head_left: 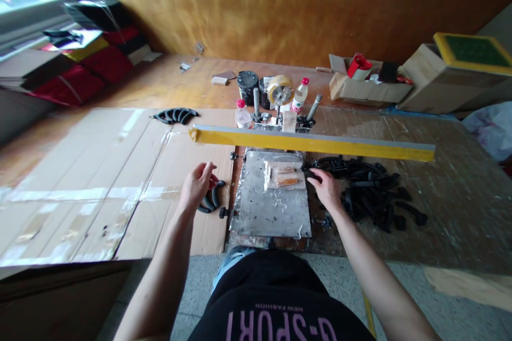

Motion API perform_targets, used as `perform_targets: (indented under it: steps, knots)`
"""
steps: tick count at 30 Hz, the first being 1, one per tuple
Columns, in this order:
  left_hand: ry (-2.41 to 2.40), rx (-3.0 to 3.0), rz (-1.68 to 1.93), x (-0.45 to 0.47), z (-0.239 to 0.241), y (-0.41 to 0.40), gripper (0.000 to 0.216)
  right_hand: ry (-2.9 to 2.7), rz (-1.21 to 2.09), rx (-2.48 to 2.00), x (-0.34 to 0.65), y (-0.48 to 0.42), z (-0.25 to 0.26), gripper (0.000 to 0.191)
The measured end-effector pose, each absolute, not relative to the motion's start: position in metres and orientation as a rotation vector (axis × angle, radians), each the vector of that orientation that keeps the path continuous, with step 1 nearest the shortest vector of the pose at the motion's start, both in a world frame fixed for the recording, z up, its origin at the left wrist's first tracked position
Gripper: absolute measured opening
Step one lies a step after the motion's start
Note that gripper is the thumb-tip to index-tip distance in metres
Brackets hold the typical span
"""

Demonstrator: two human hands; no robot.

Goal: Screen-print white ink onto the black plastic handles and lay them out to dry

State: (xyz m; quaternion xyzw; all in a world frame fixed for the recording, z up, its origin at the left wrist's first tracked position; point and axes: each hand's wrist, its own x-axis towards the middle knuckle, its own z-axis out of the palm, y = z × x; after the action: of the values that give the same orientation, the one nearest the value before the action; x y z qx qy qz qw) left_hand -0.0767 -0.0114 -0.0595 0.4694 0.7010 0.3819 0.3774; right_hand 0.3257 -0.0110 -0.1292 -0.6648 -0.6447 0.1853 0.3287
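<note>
My left hand [199,184] hovers over the cardboard with its fingers loosely bent and apart, nothing visible in them. Just below and beside it lie a few black curved pieces [216,196], shaped like handles. At the right edge of the grey metal plate [256,197], my right hand [326,187] pinches what looks like a black curved piece [307,167], mostly hidden by the fingers. A small holder with tan blocks [287,177], wrapped in clear tape, sits on the plate left of those fingertips. Many more black curved pieces [372,186] are heaped right of my right hand.
A long yellow bar [316,143] crosses above the plate's far end. Behind it stand a clamp stand, a tape roll [280,90], bottles [300,95] and black tubs [248,88]. A row of black pieces [176,115] lies far left. Cardboard boxes [364,88] stand back right.
</note>
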Motion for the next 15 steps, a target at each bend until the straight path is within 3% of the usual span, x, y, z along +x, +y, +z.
perform_targets:
  steps: [2, 7, 15]
  knots:
    - [1.587, 1.227, 1.191, -0.048, -0.030, 0.005, 0.047, -1.976, 0.477, -1.500, 0.293, 0.000, -0.123, 0.024]
    - [1.356, 1.237, 1.472, 0.000, 0.018, 0.031, 0.051, -2.277, 0.334, -1.360, 0.254, 0.018, -0.128, 0.026]
    - [1.384, 1.264, 1.437, 0.004, 0.015, 0.022, 0.055, -2.349, 0.241, -1.431, 0.257, 0.004, -0.118, 0.032]
